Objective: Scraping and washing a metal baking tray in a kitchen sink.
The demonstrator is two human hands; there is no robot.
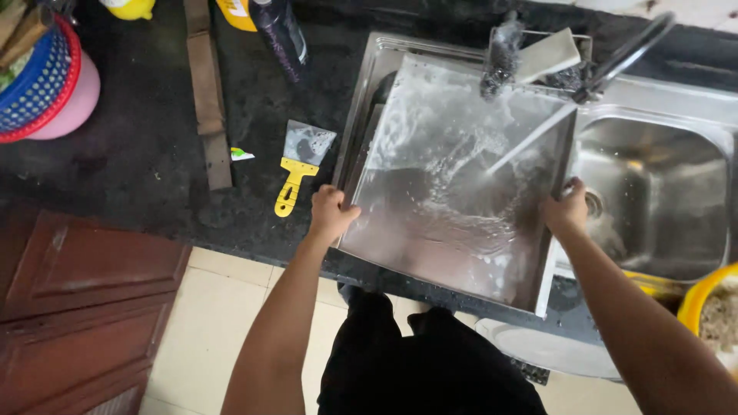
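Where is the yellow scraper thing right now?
In the head view, the yellow-handled scraper lies flat on the dark counter, just left of the sink, beside the left hand gripping the metal tray.

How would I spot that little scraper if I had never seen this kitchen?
Start at the steel sink, then move left onto the dark counter. Just above the left hand lies the scraper. Its bright yellow handle and wide grey blade set it apart from the brown wooden strip nearby.

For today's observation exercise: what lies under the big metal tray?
The sink edge shows beside the metal tray, held by the left hand and right hand; the basin beneath is covered.
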